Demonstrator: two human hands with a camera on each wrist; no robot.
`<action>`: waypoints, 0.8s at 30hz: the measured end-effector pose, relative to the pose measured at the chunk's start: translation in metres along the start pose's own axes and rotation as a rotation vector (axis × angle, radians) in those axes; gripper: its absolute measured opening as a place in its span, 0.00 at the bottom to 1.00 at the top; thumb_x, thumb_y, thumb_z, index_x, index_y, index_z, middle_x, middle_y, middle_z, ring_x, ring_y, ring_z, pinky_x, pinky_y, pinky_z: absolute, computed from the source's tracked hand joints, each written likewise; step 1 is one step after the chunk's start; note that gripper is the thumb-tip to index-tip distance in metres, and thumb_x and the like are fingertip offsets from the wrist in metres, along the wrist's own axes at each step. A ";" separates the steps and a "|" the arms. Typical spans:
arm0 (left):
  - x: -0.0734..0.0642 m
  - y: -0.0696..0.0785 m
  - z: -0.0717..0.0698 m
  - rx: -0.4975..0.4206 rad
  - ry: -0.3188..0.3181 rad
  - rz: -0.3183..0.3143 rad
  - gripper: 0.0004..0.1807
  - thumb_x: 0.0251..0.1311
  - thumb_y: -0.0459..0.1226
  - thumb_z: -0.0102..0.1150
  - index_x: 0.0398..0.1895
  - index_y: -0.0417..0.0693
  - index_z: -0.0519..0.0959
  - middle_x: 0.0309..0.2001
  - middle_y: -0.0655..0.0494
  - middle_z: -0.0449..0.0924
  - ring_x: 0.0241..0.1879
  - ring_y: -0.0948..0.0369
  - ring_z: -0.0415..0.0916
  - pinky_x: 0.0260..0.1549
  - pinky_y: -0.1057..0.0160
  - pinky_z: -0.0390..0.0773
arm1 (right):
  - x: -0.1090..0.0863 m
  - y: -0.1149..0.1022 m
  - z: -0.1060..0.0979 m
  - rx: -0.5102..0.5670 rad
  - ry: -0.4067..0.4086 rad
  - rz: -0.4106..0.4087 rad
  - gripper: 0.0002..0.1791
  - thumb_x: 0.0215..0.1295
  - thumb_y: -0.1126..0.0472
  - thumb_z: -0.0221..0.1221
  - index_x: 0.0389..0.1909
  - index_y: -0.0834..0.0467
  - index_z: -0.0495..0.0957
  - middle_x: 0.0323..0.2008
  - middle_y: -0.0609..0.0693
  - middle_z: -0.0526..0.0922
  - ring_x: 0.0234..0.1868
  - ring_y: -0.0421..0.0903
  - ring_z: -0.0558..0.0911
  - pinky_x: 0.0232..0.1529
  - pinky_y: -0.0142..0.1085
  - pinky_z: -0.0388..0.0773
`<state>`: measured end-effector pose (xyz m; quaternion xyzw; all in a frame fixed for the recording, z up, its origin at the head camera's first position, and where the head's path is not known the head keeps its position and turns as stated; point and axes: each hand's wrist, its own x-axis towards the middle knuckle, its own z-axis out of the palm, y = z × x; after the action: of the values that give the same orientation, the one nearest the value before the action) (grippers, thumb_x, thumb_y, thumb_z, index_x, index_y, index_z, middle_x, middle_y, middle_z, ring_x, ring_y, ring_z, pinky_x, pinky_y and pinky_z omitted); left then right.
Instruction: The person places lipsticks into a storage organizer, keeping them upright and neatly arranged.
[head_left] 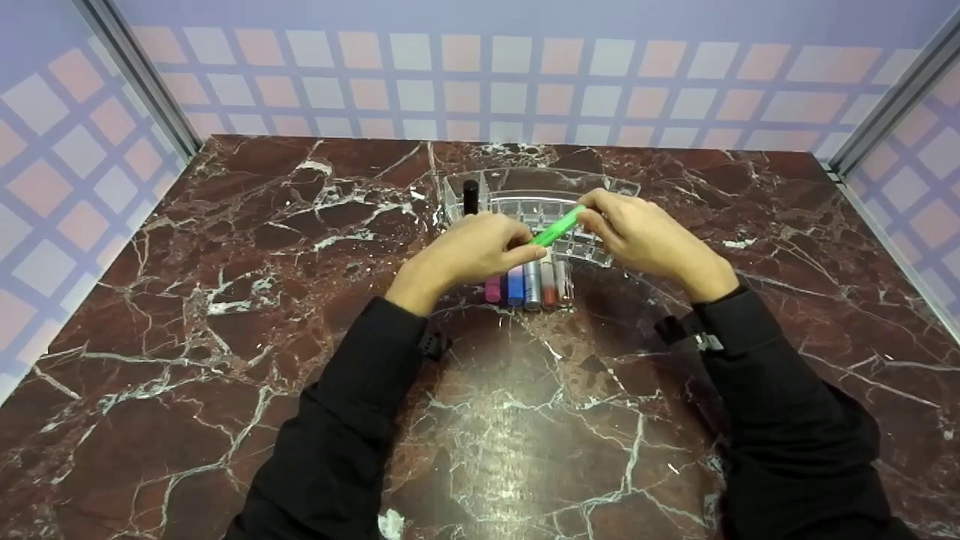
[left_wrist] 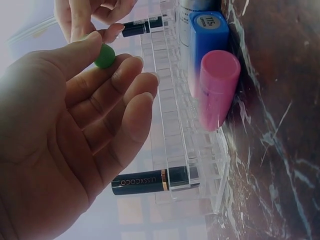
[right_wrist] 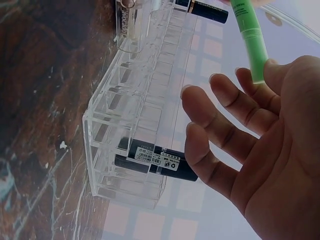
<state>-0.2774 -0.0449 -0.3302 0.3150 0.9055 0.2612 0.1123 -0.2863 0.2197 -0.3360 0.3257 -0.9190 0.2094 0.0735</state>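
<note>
Two hands on one green tube point(head_left: 559, 226): our left hand point(head_left: 480, 244) pinches the lower end between thumb and finger, our right hand point(head_left: 637, 229) pinches the upper end the same way. Other fingers on both hands are loosely bent. Tube is tilted, in the air over the front of the clear rack point(head_left: 525, 198); it has small dark print that we can't make out.

Labels: black lipstick point(left_wrist: 140, 183), upright at the rack's left end, reads LESSXCOCO, gold band below the lettering. Blue tube point(left_wrist: 207, 50) has a round end sticker, 115 legible. Black tube point(right_wrist: 157, 160) at the rack's right end carries a white barcode label; we can't read its fine text.

In front of the rack on the marbled table point(head_left: 225, 420), side by side from our left: pink tube point(left_wrist: 218, 92), the blue one, silver tube point(head_left: 532, 285), reddish tube point(head_left: 548, 286), clear tube point(head_left: 562, 281).
</note>
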 end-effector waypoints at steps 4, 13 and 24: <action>0.001 0.001 0.002 0.005 -0.003 0.008 0.19 0.76 0.51 0.55 0.46 0.45 0.84 0.27 0.58 0.75 0.20 0.66 0.66 0.17 0.68 0.65 | 0.000 0.000 0.000 0.009 0.002 0.002 0.17 0.84 0.51 0.47 0.51 0.60 0.76 0.29 0.49 0.74 0.25 0.45 0.70 0.30 0.42 0.71; 0.000 0.005 0.003 0.009 -0.016 0.055 0.20 0.76 0.51 0.55 0.44 0.44 0.85 0.25 0.58 0.75 0.18 0.64 0.70 0.16 0.69 0.65 | 0.002 0.000 0.001 0.073 0.009 0.019 0.17 0.84 0.52 0.47 0.49 0.61 0.77 0.32 0.55 0.79 0.27 0.46 0.74 0.33 0.43 0.73; 0.001 0.018 0.005 0.040 -0.043 0.135 0.21 0.77 0.51 0.53 0.44 0.42 0.86 0.24 0.58 0.77 0.16 0.67 0.64 0.16 0.70 0.63 | 0.003 0.000 0.001 0.108 0.004 0.031 0.18 0.85 0.54 0.44 0.45 0.63 0.76 0.30 0.53 0.78 0.27 0.46 0.78 0.36 0.45 0.75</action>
<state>-0.2668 -0.0299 -0.3246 0.3830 0.8847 0.2432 0.1074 -0.2886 0.2179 -0.3364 0.3146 -0.9112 0.2603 0.0546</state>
